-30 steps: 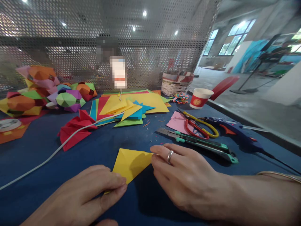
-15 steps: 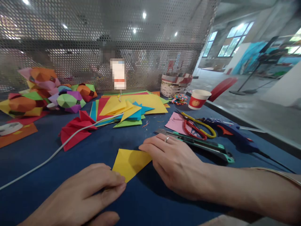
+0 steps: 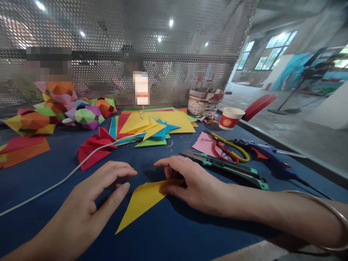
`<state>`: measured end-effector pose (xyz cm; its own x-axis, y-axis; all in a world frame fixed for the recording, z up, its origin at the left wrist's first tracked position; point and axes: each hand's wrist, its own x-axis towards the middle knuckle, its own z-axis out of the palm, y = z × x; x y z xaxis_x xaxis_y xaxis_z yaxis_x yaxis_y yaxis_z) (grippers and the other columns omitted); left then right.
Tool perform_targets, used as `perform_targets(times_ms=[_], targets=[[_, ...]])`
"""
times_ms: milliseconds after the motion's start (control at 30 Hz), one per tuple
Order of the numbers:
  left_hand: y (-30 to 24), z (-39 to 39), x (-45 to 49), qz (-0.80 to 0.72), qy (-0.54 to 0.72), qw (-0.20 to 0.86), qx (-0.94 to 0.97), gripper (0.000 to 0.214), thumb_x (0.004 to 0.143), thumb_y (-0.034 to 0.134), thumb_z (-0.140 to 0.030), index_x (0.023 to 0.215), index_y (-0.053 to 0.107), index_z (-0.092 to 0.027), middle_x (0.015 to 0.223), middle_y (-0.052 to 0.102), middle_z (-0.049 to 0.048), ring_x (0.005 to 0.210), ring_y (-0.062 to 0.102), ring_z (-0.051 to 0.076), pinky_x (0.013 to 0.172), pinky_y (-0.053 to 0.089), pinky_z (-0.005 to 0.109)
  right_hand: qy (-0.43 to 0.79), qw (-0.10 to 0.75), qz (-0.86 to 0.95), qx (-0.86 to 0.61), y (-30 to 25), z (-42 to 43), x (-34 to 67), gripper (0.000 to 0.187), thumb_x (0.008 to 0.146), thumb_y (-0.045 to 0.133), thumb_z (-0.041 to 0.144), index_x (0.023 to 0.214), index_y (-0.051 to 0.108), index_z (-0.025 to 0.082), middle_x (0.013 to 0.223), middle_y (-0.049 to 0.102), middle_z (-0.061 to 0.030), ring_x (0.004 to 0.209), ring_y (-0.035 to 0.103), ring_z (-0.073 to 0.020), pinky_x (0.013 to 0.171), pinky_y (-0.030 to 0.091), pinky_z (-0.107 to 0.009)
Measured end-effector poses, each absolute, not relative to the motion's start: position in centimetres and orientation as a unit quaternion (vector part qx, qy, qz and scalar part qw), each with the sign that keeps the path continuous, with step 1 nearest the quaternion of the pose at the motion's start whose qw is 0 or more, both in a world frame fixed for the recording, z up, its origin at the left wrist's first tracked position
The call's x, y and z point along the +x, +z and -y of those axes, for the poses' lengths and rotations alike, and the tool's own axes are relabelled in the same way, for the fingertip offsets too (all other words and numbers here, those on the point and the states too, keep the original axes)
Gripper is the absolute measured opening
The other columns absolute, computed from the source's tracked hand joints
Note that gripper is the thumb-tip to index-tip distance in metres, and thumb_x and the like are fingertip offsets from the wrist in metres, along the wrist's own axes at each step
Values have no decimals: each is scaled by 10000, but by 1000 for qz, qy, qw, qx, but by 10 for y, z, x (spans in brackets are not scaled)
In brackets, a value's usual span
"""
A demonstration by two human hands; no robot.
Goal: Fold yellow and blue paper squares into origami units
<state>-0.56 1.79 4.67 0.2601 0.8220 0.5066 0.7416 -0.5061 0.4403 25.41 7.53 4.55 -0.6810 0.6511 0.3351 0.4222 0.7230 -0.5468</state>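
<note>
A folded yellow paper triangle [image 3: 141,200] lies on the blue table [image 3: 168,232] in front of me, its long point aimed toward my near left. My right hand [image 3: 187,177] is curled over the paper's upper right end, fingers and thumb closed on that edge. My left hand [image 3: 92,199] hovers just left of the paper with fingers apart, touching nothing I can see.
A stack of coloured sheets [image 3: 152,125], a crumpled red paper [image 3: 94,148] and folded paper shapes [image 3: 67,108] lie behind. A white cable [image 3: 54,183] crosses the left. Scissors [image 3: 228,148], a utility knife [image 3: 231,168], a glue gun [image 3: 266,156] and a paper cup [image 3: 231,117] sit right.
My left hand has lifted off the paper's lower corner and opened. My right hand has closed on the right end, and the yellow piece now shows as a longer, narrower triangle.
</note>
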Motion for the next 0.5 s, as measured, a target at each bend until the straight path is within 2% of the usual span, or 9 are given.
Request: perform_targets(times_ms=[100,233,367,433,500], targets=[[48,-19,-3,-518,360,146,762,205,947,604,-449,1113,676,-352,1035,777,-60,910,770,98,771,553,61,221,286,886,-290,45,-73,253,442,787,730,-64,1168,684,156,879,704,3,844,650,-166,794,486,-299],[50,-16,1,-527,338,279,728,281,950,595,-519,1125,680,-316,1003,800,-21,892,789,142,753,592,114,209,335,877,-274,46,-70,252,261,831,800,59,1051,706,163,928,756,-4,842,683,-151,797,485,-281],[56,-17,4,-502,331,412,685,361,946,582,-599,1104,699,-296,975,806,-3,896,791,174,740,617,169,213,383,862,-253,45,-68,254,328,862,733,12,1147,678,165,919,760,8,830,696,-125,814,502,-238],[58,-18,5,-495,334,443,669,395,940,585,-626,1111,702,-289,942,804,-1,864,790,170,710,615,167,207,395,867,-220,45,-66,255,360,893,661,-10,1215,655,151,970,758,-15,858,695,-119,817,513,-220],[57,-19,6,-491,339,465,654,396,923,623,-621,1112,694,-281,929,801,-4,853,786,160,723,615,168,194,391,884,-167,46,-65,256,315,923,580,-23,1183,671,130,1003,752,-47,888,691,-122,811,522,-214]])
